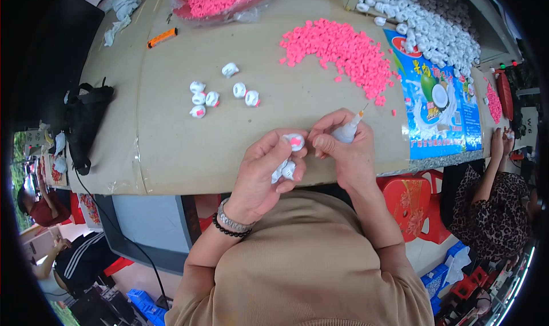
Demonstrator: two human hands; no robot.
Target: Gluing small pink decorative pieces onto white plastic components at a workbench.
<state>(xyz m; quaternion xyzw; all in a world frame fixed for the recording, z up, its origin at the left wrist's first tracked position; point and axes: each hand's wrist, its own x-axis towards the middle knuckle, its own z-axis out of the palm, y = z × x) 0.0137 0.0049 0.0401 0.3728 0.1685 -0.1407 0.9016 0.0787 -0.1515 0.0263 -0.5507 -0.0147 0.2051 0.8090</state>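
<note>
My left hand (pixel 254 169) is closed around several small white rounded pieces (pixel 286 169). Between its thumb and fingers one white piece with a pink insert (pixel 295 143) faces up. My right hand (pixel 353 160) grips a white needle-tip squeeze bottle (pixel 346 132), whose thin needle points up and away to the right. The fingertips of both hands come close together near the held piece; whether they touch it is hard to see. Ahead of my left hand several more white pieces (pixel 212 99) lie on the table, some showing pink parts.
Loose pink pieces (pixel 343 54) are heaped on the cardboard-covered table (pixel 166 137). Beyond lie a bag of pink pieces (pixel 220 0), an orange marker-like tube (pixel 162 38) and a white heap (pixel 423 26). A blue printed sheet (pixel 443 108) is at right. Co-workers (pixel 497 211) sit on both sides.
</note>
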